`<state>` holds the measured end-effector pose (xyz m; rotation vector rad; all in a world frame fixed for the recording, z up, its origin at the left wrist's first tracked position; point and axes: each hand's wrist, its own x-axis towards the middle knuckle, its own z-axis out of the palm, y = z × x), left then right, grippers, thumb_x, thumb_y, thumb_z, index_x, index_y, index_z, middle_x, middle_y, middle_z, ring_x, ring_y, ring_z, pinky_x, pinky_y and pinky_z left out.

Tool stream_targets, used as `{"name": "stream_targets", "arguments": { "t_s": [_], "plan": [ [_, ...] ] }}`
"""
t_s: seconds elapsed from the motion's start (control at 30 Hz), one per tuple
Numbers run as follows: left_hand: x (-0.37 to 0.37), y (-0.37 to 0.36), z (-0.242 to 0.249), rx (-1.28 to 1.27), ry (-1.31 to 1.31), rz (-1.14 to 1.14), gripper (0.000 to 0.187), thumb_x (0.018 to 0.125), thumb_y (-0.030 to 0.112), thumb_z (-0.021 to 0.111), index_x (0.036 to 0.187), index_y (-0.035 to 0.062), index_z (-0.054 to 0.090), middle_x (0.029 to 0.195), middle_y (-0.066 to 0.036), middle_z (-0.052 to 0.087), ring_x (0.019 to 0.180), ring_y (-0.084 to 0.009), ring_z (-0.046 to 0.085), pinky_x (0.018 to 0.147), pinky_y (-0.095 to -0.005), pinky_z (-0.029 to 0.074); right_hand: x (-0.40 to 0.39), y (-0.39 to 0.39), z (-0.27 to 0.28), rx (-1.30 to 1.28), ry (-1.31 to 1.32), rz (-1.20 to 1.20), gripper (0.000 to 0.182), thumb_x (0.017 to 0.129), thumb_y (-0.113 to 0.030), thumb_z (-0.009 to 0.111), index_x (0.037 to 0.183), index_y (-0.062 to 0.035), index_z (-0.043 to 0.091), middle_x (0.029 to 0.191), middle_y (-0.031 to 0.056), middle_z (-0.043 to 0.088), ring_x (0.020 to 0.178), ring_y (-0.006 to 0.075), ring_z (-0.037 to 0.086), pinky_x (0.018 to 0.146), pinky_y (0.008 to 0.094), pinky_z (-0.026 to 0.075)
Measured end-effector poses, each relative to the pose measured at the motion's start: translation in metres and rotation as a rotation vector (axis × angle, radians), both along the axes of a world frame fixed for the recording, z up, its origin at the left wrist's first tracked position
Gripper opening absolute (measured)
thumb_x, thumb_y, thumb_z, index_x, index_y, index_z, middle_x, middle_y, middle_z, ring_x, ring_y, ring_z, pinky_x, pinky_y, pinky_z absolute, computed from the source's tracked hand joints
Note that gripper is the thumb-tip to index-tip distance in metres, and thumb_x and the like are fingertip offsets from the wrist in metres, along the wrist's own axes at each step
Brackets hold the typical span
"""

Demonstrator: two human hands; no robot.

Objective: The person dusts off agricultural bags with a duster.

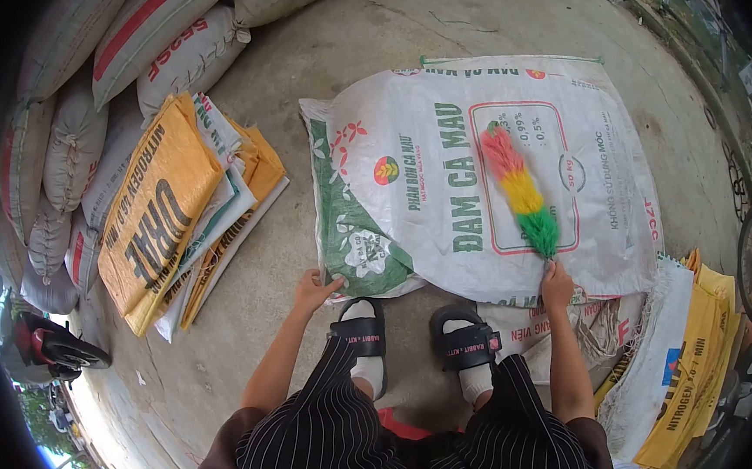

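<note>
A white woven sack (pixel 431 195) with green print lies spread flat on the concrete in front of my feet. My left hand (pixel 313 291) pinches the sack's near left corner, by its green printed patch. In my right hand (pixel 555 286) is the handle end of a duster (pixel 519 188) with pink, yellow and green bristles. The duster's head points away from me and lies over the red-framed print on the sack. Its handle is mostly hidden in my fist.
To the left, folded yellow and white sacks (pixel 159 219) lean in a pile beside stacked full sacks (pixel 77 140). More yellow and white sacks (pixel 689 370) lie at the right. My sandalled feet (pixel 369 339) are at the sack's near edge. A motorbike wheel (pixel 76 349) shows at lower left.
</note>
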<state>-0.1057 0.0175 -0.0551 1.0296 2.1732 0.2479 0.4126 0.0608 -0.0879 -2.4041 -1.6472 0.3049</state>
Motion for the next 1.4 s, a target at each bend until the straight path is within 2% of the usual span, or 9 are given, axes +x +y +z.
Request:
{"name": "stream_targets", "arguments": {
  "t_s": [0.1,0.17,0.3,0.5,0.63,0.87,1.03,1.17,1.4],
  "plan": [
    [-0.009,0.000,0.006,0.048,0.106,-0.141,0.053,0.061,0.038,0.077,0.094,-0.0002,0.062,0.083,-0.012,0.060,0.076,-0.0217,0.060,0.069,-0.0307,0.046,-0.002,0.001,-0.002,-0.006,-0.007,-0.004,0.030,0.089,-0.031,0.038,0.084,-0.0071,0.054,0.068,0.0212,0.058,0.064,0.0417,0.055,0.057,0.0515,0.040],
    [-0.021,-0.006,-0.004,0.338,-0.191,-0.011,0.044,0.063,0.032,0.076,0.088,-0.0013,0.062,0.074,-0.009,0.060,0.071,-0.0205,0.058,0.067,-0.0313,0.046,0.000,0.001,-0.002,-0.015,-0.015,-0.006,0.030,0.089,-0.031,0.038,0.084,-0.0069,0.054,0.069,0.0212,0.058,0.065,0.0417,0.055,0.057,0.0515,0.040],
    [-0.034,0.010,0.053,0.370,-0.087,-0.103,0.033,0.064,0.023,0.076,0.077,-0.0033,0.060,0.066,-0.007,0.058,0.066,-0.0215,0.057,0.064,-0.0309,0.045,0.003,0.003,-0.003,-0.021,-0.026,0.009,0.031,0.089,-0.032,0.037,0.084,-0.0070,0.054,0.068,0.0213,0.058,0.064,0.0420,0.055,0.057,0.0516,0.041],
    [-0.048,0.019,0.050,0.816,0.334,-0.725,0.027,0.061,0.016,0.074,0.077,-0.0004,0.059,0.072,-0.013,0.055,0.065,-0.0330,0.051,0.059,-0.0371,0.043,0.000,0.004,-0.003,-0.048,-0.049,-0.010,0.030,0.089,-0.032,0.037,0.085,-0.0075,0.055,0.069,0.0219,0.058,0.064,0.0420,0.055,0.057,0.0517,0.041],
    [-0.057,-0.008,0.009,0.564,0.343,-0.591,0.027,0.064,0.018,0.073,0.077,-0.0008,0.059,0.070,-0.013,0.057,0.062,-0.0297,0.053,0.059,-0.0362,0.043,0.003,0.004,-0.007,-0.031,-0.069,0.001,0.031,0.089,-0.032,0.037,0.084,-0.0070,0.055,0.067,0.0219,0.058,0.062,0.0427,0.055,0.056,0.0521,0.041],
    [-0.067,-0.019,-0.015,0.186,-0.121,0.060,0.045,0.080,0.039,0.057,0.065,-0.0027,0.056,0.055,-0.004,0.048,0.053,-0.0109,0.043,0.050,-0.0312,0.035,-0.055,-0.017,0.024,0.025,0.165,0.029,0.030,0.088,-0.028,0.041,0.077,-0.0033,0.053,0.067,0.0203,0.058,0.062,0.0419,0.054,0.055,0.0488,0.042],
    [-0.060,-0.016,-0.018,0.204,0.020,0.098,0.049,0.080,0.039,0.057,0.056,-0.0042,0.054,0.044,-0.008,0.041,0.045,-0.0129,0.040,0.045,-0.0337,0.033,-0.121,-0.020,0.028,-0.133,0.201,0.817,0.027,0.084,-0.031,0.049,0.074,-0.0063,0.053,0.066,0.0152,0.058,0.060,0.0369,0.056,0.053,0.0447,0.043],
    [-0.065,-0.016,-0.012,0.178,0.239,0.012,0.048,0.079,0.039,0.056,0.057,-0.0038,0.055,0.046,-0.016,0.046,0.043,-0.0210,0.046,0.047,-0.0375,0.036,-0.115,0.008,0.002,-0.131,0.110,0.830,0.028,0.083,-0.034,0.050,0.076,-0.0070,0.054,0.066,0.0140,0.059,0.060,0.0349,0.057,0.054,0.0444,0.044],
    [-0.064,-0.008,0.005,0.120,0.266,-0.030,0.044,0.079,0.039,0.056,0.060,-0.0011,0.058,0.053,-0.020,0.052,0.053,-0.0308,0.055,0.053,-0.0415,0.040,-0.058,0.022,0.020,-0.069,-0.021,0.366,0.028,0.087,-0.028,0.043,0.077,-0.0033,0.054,0.067,0.0182,0.058,0.063,0.0365,0.057,0.058,0.0489,0.042]
  ]
}}
